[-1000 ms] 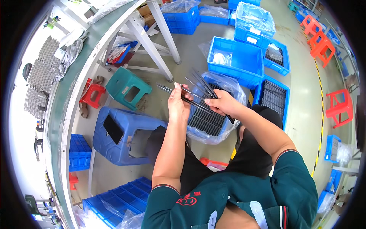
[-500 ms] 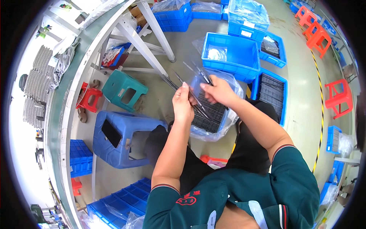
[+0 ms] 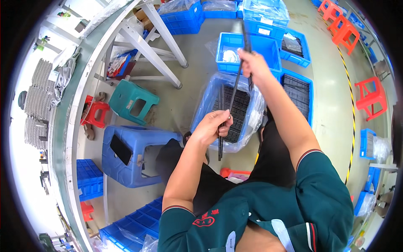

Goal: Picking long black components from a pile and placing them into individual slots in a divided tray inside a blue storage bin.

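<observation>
My left hand point(image 3: 213, 126) is closed around a few thin black rods point(image 3: 221, 149), which point down past my fingers. Farther off and to the right, my right hand point(image 3: 256, 67) grips a bundle of black rods point(image 3: 247, 40) held nearly upright and blurred at its top. A single slim rod point(image 3: 236, 89) slants between the two hands. Beneath them stands a blue bin lined with clear plastic point(image 3: 200, 110), with many dark rods point(image 3: 238, 117) lying in rows inside. My left hand is over the bin's near left side.
Beyond the lined bin is a blue crate point(image 3: 270, 63) with a white item inside. To its right sits a crate of dark rods point(image 3: 311, 98). On the left are a blue stool point(image 3: 147, 147) carrying a phone point(image 3: 121, 149), a green stool point(image 3: 126, 98) and a white table leg point(image 3: 151, 59).
My right hand has moved up and away with its rods, which now stand more upright. My left hand has come down and to the right, its rods now pointing downward.
</observation>
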`<move>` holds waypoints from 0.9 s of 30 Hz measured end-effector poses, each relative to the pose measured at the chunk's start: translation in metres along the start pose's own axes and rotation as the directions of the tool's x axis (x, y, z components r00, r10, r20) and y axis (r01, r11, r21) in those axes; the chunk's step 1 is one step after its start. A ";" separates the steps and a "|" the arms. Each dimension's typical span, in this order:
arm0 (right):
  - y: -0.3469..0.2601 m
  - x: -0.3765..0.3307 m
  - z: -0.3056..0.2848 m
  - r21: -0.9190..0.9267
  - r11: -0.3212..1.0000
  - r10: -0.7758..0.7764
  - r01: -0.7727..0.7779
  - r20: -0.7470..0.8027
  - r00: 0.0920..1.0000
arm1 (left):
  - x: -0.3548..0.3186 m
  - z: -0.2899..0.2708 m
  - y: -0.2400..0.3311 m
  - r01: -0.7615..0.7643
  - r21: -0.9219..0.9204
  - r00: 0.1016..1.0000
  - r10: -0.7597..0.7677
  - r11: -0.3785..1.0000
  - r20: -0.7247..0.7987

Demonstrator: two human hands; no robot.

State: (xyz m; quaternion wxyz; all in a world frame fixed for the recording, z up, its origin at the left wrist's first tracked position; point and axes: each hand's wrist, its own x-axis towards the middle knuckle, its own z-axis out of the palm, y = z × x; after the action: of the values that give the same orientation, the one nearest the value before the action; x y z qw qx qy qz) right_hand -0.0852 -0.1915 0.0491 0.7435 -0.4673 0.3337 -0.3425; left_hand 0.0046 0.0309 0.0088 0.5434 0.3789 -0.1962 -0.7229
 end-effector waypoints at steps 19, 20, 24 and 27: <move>0.047 -0.061 0.051 -0.665 0.718 0.101 0.203 0.389 0.916 | 0.002 -0.019 0.003 -0.259 -0.212 0.963 0.236 0.942 -0.126; 0.046 -0.060 0.049 -0.706 0.656 0.041 0.268 0.387 0.921 | 0.001 -0.019 0.004 -0.325 -0.189 0.931 0.280 0.927 -0.233; 0.039 -0.068 0.041 -0.635 0.760 0.196 0.140 0.429 0.882 | -0.002 -0.033 0.022 -0.536 -0.218 0.791 0.395 0.816 -0.467; 0.031 -0.084 0.042 -0.606 0.795 0.325 0.022 0.455 0.829 | -0.002 -0.043 0.031 -0.628 -0.247 0.711 0.413 0.738 -0.570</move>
State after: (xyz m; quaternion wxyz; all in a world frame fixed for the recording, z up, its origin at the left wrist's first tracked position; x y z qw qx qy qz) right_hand -0.0906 -0.0928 0.0498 0.6506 -0.7208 0.2387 -0.0137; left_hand 0.0576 0.0284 0.0035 0.8285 0.3444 0.0051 -0.4416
